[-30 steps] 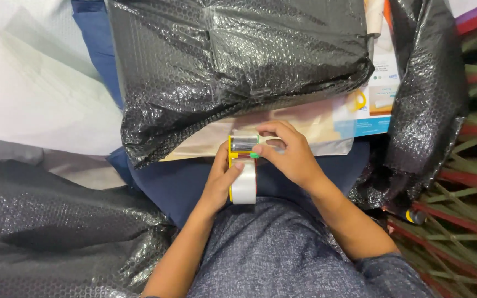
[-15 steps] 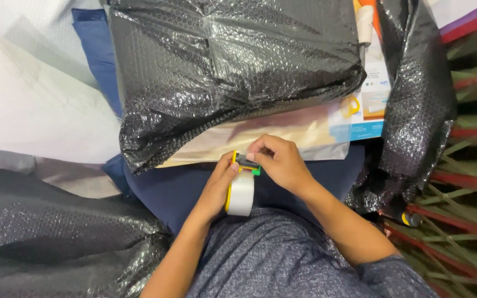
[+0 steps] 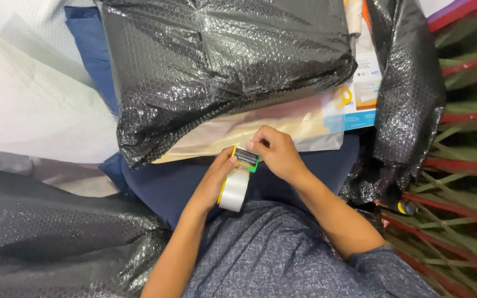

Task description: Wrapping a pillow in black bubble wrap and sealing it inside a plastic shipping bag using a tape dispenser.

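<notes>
Both hands grip one yellow tape dispenser (image 3: 237, 175) over the lap, the left hand (image 3: 215, 184) clasping its roll side, the right hand (image 3: 276, 154) pinching its front end, just below one black bubble-wrapped parcel (image 3: 222, 66) and one printed box (image 3: 360, 94).
</notes>
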